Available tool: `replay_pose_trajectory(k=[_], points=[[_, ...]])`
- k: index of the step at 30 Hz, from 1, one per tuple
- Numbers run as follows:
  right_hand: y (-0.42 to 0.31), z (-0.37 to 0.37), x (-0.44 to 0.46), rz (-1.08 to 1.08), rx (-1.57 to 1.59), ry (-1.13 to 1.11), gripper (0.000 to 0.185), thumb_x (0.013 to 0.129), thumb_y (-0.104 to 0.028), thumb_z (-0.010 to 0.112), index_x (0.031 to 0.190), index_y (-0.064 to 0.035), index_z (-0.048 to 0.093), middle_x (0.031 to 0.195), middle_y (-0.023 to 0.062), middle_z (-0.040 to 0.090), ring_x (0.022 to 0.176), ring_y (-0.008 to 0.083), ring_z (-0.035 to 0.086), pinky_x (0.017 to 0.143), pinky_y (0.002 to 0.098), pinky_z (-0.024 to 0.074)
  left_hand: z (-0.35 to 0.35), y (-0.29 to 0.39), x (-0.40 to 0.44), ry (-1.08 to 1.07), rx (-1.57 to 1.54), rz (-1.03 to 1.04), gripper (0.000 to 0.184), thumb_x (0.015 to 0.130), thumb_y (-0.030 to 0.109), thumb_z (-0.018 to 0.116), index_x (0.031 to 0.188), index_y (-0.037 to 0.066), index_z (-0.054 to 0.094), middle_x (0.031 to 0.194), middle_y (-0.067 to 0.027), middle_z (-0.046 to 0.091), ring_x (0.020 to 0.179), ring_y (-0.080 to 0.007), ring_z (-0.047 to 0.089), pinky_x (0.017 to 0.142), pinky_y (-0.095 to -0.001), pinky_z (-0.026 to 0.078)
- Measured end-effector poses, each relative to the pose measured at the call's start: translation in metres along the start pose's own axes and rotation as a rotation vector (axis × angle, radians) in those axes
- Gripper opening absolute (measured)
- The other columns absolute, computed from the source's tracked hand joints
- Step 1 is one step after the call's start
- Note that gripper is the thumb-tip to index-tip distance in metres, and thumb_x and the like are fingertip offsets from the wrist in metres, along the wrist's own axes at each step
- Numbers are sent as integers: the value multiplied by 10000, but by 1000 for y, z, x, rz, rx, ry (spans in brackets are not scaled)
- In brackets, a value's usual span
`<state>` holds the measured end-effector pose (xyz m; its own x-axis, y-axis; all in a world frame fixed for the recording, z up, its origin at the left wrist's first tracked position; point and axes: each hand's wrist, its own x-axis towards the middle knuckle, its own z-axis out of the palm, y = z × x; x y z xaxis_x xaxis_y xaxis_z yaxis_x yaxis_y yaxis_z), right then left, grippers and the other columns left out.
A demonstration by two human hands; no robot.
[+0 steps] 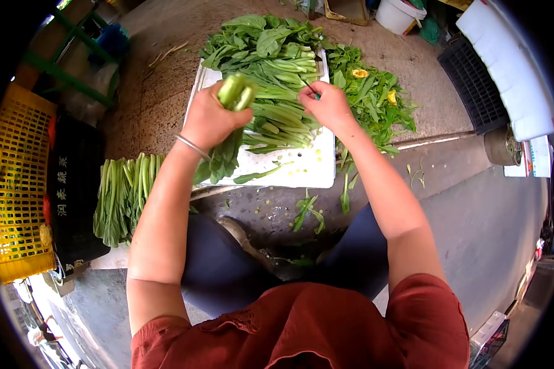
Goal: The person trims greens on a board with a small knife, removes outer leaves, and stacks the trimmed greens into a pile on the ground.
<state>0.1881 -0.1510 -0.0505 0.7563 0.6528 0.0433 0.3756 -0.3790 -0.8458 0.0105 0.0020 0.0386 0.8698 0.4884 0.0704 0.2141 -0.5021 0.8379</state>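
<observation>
Left hand (215, 120) is wrapping its fingers tight around a bunch of greens (228, 150) and is holding it up over the left part of a white board (289, 175). Pale stem ends are sticking out above the thumb, looking a bit blurry, and the leaves are hanging down below. Right hand (327, 106) is pinching a small dark tool (309, 89) between its thumb and fingers, over the right part of the board; most of the tool is hiding in the hand, so we cannot tell its full shape. A big pile of greens (271, 52) is lying on the board, with many stems pointing right. Loose leaves (375, 104) are lying on the floor (474, 190) just beside the board, and two yellow bits (360, 73) are resting among them. Over on the left, a bundle of greens (126, 190) is sitting next to a black crate (77, 197), and a yellow crate (18, 178) is standing on the other side of that. One shiny bangle (192, 147) is circling the left wrist
</observation>
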Motion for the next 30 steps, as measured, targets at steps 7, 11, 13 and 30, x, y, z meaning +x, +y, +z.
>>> replay_pose_trajectory(k=[7, 11, 13, 30], points=[[-79, -39, -39, -118, 630, -101, 168, 793, -138, 649, 890, -3, 618, 784, 31, 602, 622, 111, 579, 517, 214, 432, 21, 18, -5, -164, -106, 207, 359, 614, 133, 717, 926, 16, 584, 780, -61, 607, 697, -127, 561, 678, -256, 470], [-77, -41, -47, -72, 671, -268, 365, 896, -333, 497, 1091, -32, 567, 741, 8, 527, 522, 37, 403, 435, 155, 279, 21, 23, -7, -202, -258, 32, 334, 666, 66, 708, 974, 7, 595, 821, -9, 609, 717, -80, 557, 674, -231, 468], [-75, -38, -49, -65, 700, -288, 427, 922, -382, 416, 1150, -44, 540, 730, -6, 490, 518, 41, 358, 433, 160, 273, 21, 21, -6, -194, -307, 17, 319, 669, 47, 701, 967, 3, 597, 817, -12, 608, 703, -84, 557, 661, -237, 472], [-47, -17, -33, 230, 873, -186, 342, 818, -272, 626, 1034, -14, 566, 808, 66, 596, 578, 81, 531, 405, 181, 318, 45, 15, -7, 87, 735, 545, 428, 527, 96, 706, 926, 88, 554, 935, -49, 525, 897, -234, 531, 675, -344, 482]])
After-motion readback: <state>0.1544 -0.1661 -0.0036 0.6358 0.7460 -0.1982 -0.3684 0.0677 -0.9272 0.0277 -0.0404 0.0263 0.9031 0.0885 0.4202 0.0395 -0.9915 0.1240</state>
